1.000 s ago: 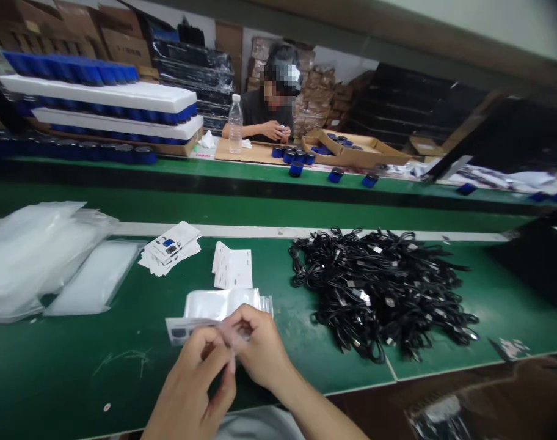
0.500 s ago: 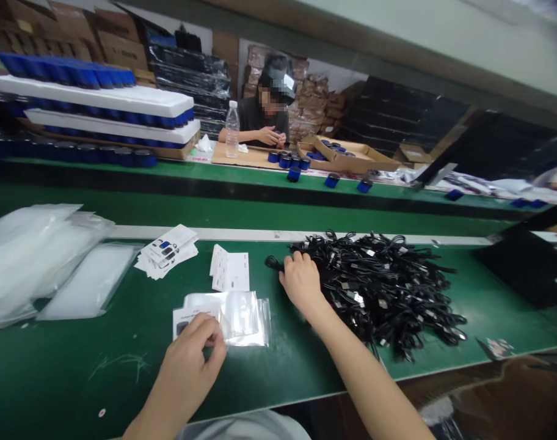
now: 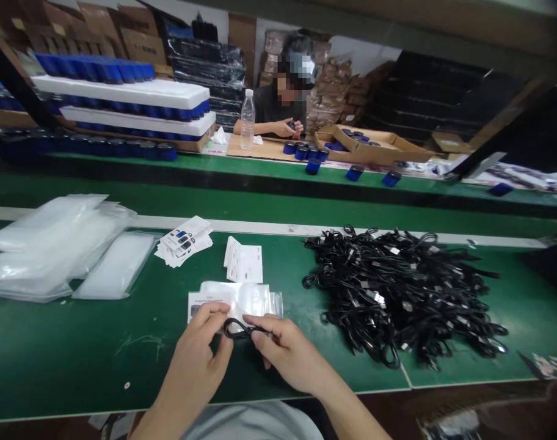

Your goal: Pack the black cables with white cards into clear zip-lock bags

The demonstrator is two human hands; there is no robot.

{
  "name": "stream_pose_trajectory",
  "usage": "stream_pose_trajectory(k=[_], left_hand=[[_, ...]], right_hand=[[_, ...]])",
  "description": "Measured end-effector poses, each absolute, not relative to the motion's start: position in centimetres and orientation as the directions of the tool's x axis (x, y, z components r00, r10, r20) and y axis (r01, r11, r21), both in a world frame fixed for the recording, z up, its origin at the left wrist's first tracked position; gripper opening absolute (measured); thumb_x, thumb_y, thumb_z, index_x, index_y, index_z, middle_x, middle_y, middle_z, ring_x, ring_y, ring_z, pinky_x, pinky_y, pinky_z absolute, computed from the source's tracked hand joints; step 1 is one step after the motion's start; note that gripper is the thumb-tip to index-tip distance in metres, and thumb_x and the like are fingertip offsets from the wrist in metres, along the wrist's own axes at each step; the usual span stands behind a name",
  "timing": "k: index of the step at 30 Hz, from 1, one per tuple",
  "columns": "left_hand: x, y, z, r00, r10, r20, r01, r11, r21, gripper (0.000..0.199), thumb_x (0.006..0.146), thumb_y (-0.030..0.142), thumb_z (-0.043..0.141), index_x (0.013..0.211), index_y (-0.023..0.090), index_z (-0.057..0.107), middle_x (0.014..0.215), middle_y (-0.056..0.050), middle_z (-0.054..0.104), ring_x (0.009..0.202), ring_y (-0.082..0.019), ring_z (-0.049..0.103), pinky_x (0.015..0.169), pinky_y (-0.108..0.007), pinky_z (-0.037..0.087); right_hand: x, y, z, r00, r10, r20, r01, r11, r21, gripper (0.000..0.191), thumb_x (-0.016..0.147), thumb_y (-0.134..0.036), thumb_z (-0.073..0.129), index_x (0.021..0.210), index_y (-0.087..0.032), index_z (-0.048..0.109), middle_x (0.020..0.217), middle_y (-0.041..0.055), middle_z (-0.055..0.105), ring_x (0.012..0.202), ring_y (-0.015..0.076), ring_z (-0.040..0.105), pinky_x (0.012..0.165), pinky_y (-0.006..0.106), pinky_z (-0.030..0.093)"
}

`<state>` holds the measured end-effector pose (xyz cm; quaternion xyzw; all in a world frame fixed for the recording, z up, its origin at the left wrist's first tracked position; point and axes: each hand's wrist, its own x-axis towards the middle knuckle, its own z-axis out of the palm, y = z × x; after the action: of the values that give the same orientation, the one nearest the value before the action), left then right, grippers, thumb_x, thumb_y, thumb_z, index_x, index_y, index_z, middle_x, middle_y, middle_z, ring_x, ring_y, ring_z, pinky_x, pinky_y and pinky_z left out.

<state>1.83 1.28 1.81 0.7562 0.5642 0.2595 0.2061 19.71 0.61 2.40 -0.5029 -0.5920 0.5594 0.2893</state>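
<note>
My right hand (image 3: pixel 285 351) pinches a coiled black USB cable (image 3: pixel 236 329); its loop points left, over a clear plastic bag (image 3: pixel 255 298). My left hand (image 3: pixel 205 339) is at the left edge of this bag, thumb and index finger bent around the loop's tip; the exact contact of the fingertips is partly hidden. Under the bag lies a white printed leaflet (image 3: pixel 196 299), showing at its left. To the right spreads a large heap of black cables (image 3: pixel 397 293). Folded white leaflets (image 3: pixel 246 263) stand just behind the bag.
Printed cards (image 3: pixel 184 241) lie fanned at the back left, beside stacks of plastic bags (image 3: pixel 116 263). Beyond a white strip (image 3: pixel 287 230), blue round items (image 3: pixel 313 165) sit on the far green ledge. A person (image 3: pixel 278 116) works across, near a plastic bottle (image 3: pixel 247 122) and a cardboard tray (image 3: pixel 379 150).
My right hand has come from the cable heap to the plastic bag, bringing a coiled cable. My left hand stays by the bag. The view has shifted slightly.
</note>
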Motion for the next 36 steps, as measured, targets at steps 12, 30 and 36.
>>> stream_pose_trajectory(k=[12, 30, 36], left_hand=[[1.6, 0.5, 1.5, 0.141, 0.988, 0.063, 0.683, -0.143, 0.716, 0.020, 0.087, 0.030, 0.038, 0.074, 0.023, 0.052, 0.129, -0.008, 0.057, 0.116, -0.022, 0.055, 0.092, -0.038, 0.048], [2.2, 0.0, 2.5, 0.119, 0.944, 0.309, 0.729, -0.294, 0.618, 0.016, 0.086, 0.021, 0.043, 0.070, 0.023, 0.048, 0.126, -0.009, 0.056, 0.108, -0.022, 0.057, 0.087, -0.036, 0.048], [3.3, -0.9, 2.9, 0.272, 0.882, 0.386, 0.700, -0.456, 0.550, 0.013, 0.082, 0.012, 0.045, 0.075, 0.022, 0.049, 0.130, -0.010, 0.045, 0.124, -0.026, 0.040, 0.093, -0.044, 0.041]], right_hand=[[18.0, -0.7, 2.4, -0.147, 0.989, -0.015, 0.610, 0.079, -0.788, 0.035, 0.088, -0.017, 0.039, 0.117, -0.011, 0.059, 0.089, 0.0110, 0.058, 0.073, 0.0204, 0.059, 0.067, 0.033, 0.049], [16.1, -0.6, 2.0, -0.079, 0.982, -0.169, -0.219, -0.182, -0.959, 0.021, 0.079, -0.031, 0.059, 0.095, -0.017, 0.061, 0.077, 0.0036, 0.068, 0.068, 0.0177, 0.066, 0.069, 0.032, 0.053], [15.8, 0.4, 1.5, 0.236, 0.969, 0.068, 0.263, 0.004, -0.965, 0.011, 0.069, -0.016, 0.065, 0.075, -0.019, 0.056, 0.072, -0.0001, 0.057, 0.064, 0.0150, 0.053, 0.061, 0.027, 0.043]])
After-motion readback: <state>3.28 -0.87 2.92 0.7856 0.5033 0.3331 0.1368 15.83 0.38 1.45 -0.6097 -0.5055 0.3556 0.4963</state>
